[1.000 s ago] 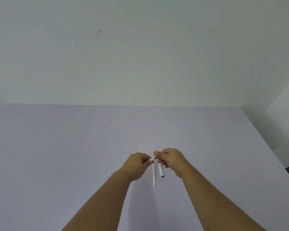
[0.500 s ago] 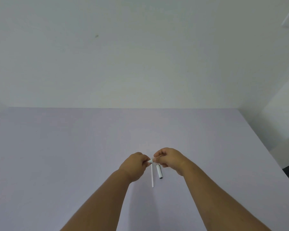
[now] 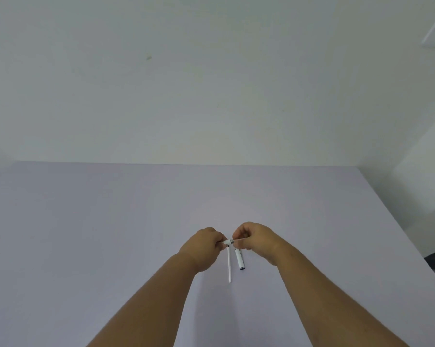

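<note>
My left hand (image 3: 203, 246) and my right hand (image 3: 255, 240) meet over the middle of the table, fingers curled. Between them they pinch a small white pen barrel (image 3: 230, 242) that lies crosswise from one hand to the other; most of it is hidden inside the fingers. Below the hands a thin white refill (image 3: 229, 265) lies on the table, pointing towards me. Right beside it lies a short white pen cap (image 3: 239, 259) with a dark end.
The lavender table (image 3: 111, 221) spreads wide to the left and behind the hands. Its right edge (image 3: 397, 231) runs diagonally, with dark floor beyond it. A pale wall stands behind the far edge.
Both hands have stayed together over the same spot, with small finger movements on the barrel. The refill and the cap have not moved on the table.
</note>
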The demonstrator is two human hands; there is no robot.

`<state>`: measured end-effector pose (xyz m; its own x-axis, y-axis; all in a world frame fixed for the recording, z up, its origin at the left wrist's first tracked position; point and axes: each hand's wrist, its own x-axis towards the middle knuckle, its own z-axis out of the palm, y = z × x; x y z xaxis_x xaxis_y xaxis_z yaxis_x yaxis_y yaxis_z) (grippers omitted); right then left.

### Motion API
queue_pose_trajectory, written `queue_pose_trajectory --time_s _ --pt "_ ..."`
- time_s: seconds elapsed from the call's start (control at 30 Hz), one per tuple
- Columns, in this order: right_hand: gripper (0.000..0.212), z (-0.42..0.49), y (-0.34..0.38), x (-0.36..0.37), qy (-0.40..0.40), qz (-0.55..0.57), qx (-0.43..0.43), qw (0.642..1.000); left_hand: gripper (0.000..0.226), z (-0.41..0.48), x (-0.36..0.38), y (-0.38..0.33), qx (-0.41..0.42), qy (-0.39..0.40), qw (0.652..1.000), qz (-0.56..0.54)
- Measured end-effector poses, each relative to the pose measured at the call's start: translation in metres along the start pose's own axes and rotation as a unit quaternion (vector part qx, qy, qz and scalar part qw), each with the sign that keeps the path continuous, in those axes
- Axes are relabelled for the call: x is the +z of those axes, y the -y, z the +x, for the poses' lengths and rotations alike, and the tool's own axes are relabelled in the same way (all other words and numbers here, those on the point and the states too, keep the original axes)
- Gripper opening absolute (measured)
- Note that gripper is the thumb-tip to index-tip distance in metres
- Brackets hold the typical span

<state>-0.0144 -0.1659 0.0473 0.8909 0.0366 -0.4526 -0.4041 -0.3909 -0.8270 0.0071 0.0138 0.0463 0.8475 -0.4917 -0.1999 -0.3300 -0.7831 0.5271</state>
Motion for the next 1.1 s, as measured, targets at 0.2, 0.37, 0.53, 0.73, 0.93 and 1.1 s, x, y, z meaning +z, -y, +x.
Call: queue_pose_trajectory --time_s 0.2,0.37,0.53,0.73,0.93,1.1 --pt "0.01 -0.0026 0.0024 0.0004 -0.006 -0.001 0.011 1.0 0.028 -0.0017 -0.0013 -0.0008 0.0 0.002 1.0 0.012" --pt "0.009 -0.0077 0.0058 0.0008 0.0 0.016 0.007 1.0 0.028 -0.003 -0.0025 -0.0018 0.0 -0.001 1.0 0.014" --pt "0.011 -0.0053 0.002 0.0005 -0.002 0.008 -0.014 1.0 0.028 -0.0047 -0.003 -0.0032 -0.001 -0.001 1.0 0.01" --pt "0.012 -0.0077 0.0035 0.0025 -0.021 0.015 -0.001 1.0 0.028 -0.0052 -0.0023 -0.0037 0.0 -0.008 1.0 0.011" --pt "0.005 -0.01 0.0 0.002 -0.004 0.039 -0.002 0.999 0.028 -0.0056 -0.0014 -0.0022 -0.003 -0.014 1.0 0.004" --pt "0.01 -0.0096 -0.0013 0.0003 -0.033 0.059 -0.025 0.997 0.028 -0.0043 -0.0013 -0.0034 -0.005 -0.017 1.0 -0.009"
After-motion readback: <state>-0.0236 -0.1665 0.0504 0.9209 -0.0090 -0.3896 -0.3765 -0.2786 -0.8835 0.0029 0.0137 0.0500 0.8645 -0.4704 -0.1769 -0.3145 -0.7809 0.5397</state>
